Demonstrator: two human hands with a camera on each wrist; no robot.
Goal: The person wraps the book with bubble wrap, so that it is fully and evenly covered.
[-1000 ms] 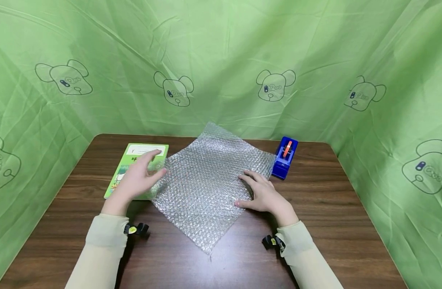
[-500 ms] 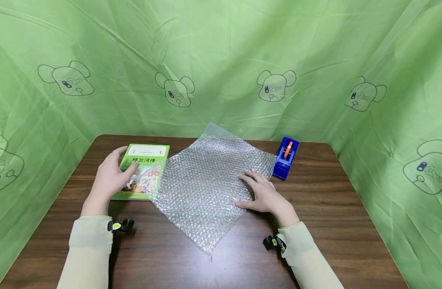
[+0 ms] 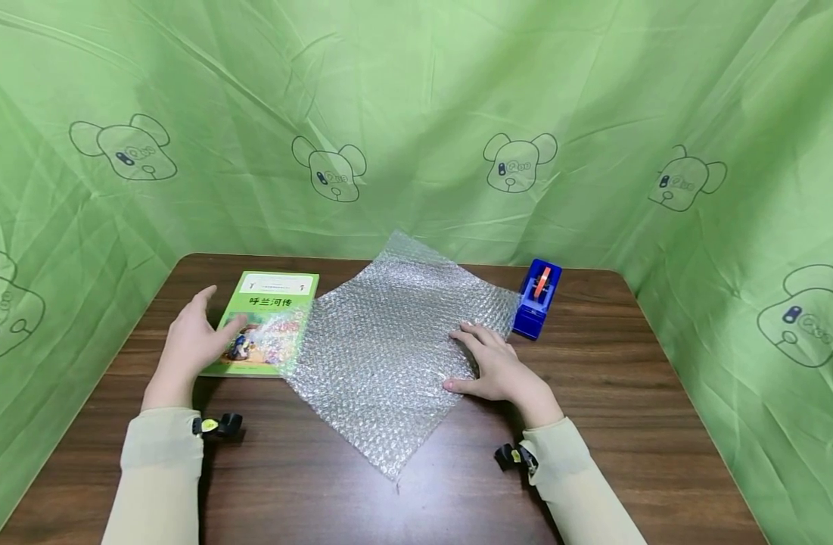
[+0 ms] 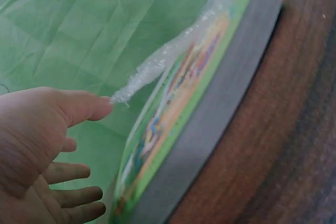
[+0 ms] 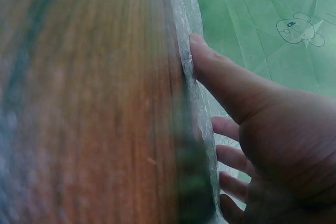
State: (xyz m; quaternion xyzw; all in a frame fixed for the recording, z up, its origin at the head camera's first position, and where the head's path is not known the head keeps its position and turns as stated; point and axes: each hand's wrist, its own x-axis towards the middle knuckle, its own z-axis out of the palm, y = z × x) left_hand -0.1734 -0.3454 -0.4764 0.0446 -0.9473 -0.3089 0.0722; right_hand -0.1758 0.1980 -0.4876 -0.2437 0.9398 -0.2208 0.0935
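Note:
A sheet of bubble wrap lies diamond-wise on the table, its left corner overlapping a green book with a colourful picture on the cover. My left hand is at the book's left edge, thumb over the cover and fingers spread. In the left wrist view the left hand has its fingers apart with nothing between them, beside the thick book. My right hand rests on the right part of the bubble wrap, fingers spread; the right wrist view shows its thumb and fingertips touching the sheet.
A blue tape dispenser with an orange-red wheel stands at the back right, against the wrap's right corner. The brown wooden table is enclosed by green cloth printed with bear heads. Black wrist cameras sit at both sleeves.
My left hand has moved left, from over the book and the wrap's left corner to the book's left edge, uncovering more of the cover. My right hand has stayed in place.

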